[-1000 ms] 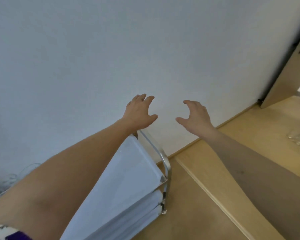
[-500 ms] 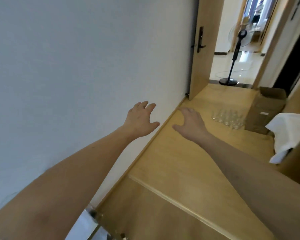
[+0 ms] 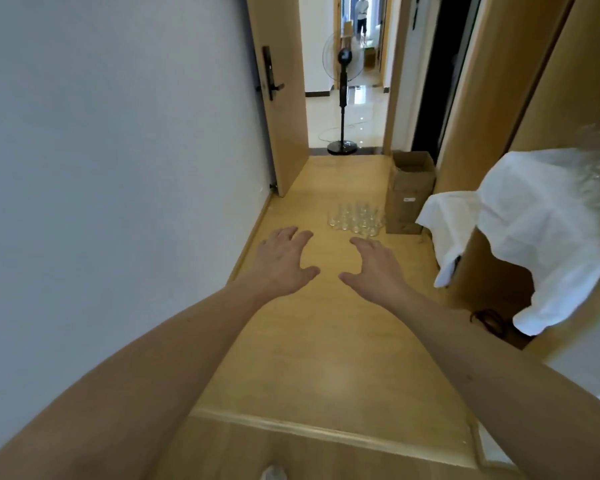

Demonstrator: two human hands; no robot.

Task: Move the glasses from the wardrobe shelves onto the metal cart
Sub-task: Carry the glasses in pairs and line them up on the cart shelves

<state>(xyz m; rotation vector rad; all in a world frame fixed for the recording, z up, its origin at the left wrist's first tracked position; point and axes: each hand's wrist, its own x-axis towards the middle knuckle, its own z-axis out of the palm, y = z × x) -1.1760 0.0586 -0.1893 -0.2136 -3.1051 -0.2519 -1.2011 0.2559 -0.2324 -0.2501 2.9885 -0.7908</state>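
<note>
No writing can be read anywhere; the cardboard box carries a small white label, too small to make out.

Both arms reach straight out over the wooden floor. The left hand and the right hand hang side by side, apart, palms down, fingers spread and loosely bent, thumbs pointing at each other. Neither holds anything.

The glasses stand in a tight cluster on the floor at twelve o'clock from the hands, just beyond the fingertips in the view and touching neither hand. The box stands just beside them at three o'clock. A white cloth drapes over wooden furniture at about two o'clock. Farther off at twelve, past an open door, stands a pedestal fan. The white wall runs along at nine o'clock.
</note>
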